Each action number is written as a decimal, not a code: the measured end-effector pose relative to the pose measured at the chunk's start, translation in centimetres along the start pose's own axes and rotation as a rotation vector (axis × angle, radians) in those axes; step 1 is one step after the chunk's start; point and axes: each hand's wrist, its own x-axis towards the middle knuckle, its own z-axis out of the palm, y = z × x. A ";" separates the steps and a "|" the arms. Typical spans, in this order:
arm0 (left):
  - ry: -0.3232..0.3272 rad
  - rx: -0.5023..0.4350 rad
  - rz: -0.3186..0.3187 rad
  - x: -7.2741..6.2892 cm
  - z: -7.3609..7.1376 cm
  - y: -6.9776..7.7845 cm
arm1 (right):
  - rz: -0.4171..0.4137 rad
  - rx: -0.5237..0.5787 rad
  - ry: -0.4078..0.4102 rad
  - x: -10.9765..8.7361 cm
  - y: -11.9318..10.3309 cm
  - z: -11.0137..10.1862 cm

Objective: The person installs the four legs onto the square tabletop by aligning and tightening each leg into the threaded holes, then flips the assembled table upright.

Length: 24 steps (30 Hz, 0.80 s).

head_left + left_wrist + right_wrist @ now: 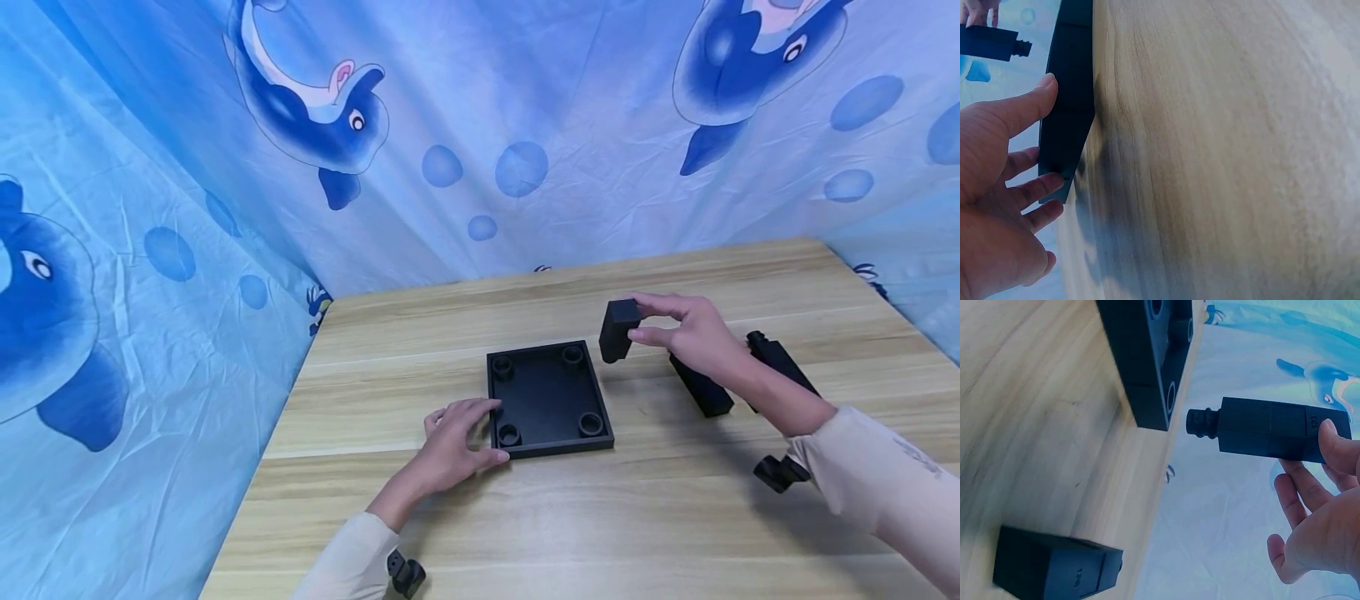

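Observation:
A square black tray-like base (546, 398) lies on the table with a round socket in each corner. My left hand (455, 446) rests at its near-left corner, thumb along the near edge and fingers at the left side; in the left wrist view the fingers (1041, 187) lie extended against the wall. My right hand (693, 333) pinches the top of a black rectangular leg (618, 327) between thumb and fingers. That leg is held nearly upright beside the base's far-right corner, its ridged peg (1202, 422) pointing down, apart from the base.
Two more black legs lie on the table to the right, partly behind my right forearm: one leg (708, 392) nearer the base, another leg (783, 364) farther right. A blue dolphin-print curtain (465, 100) hangs behind the wooden table (397, 350) and along its left side.

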 end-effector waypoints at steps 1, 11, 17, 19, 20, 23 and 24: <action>0.000 -0.001 0.001 0.0 0.0 0.0 | 0.003 0.006 -0.001 0.1 -0.1 0.1; 0.002 -0.001 0.003 0.1 0.1 -0.1 | -0.026 0.064 -0.029 0.9 -0.8 0.9; 0.008 0.009 0.000 0.0 0.1 -0.1 | -0.051 0.107 -0.043 1.9 -1.1 2.5; 0.008 0.010 0.001 -0.1 0.1 -0.1 | -0.047 0.114 -0.055 2.3 -1.4 3.1; 0.008 0.009 0.002 -0.1 0.1 -0.1 | -0.045 0.121 -0.063 2.5 -1.5 3.4; 0.008 0.006 0.007 -0.1 0.1 -0.1 | -0.034 0.145 -0.087 3.1 -1.9 4.2; 0.008 0.005 0.009 -0.1 0.1 -0.1 | -0.032 0.155 -0.093 3.3 -2.0 4.4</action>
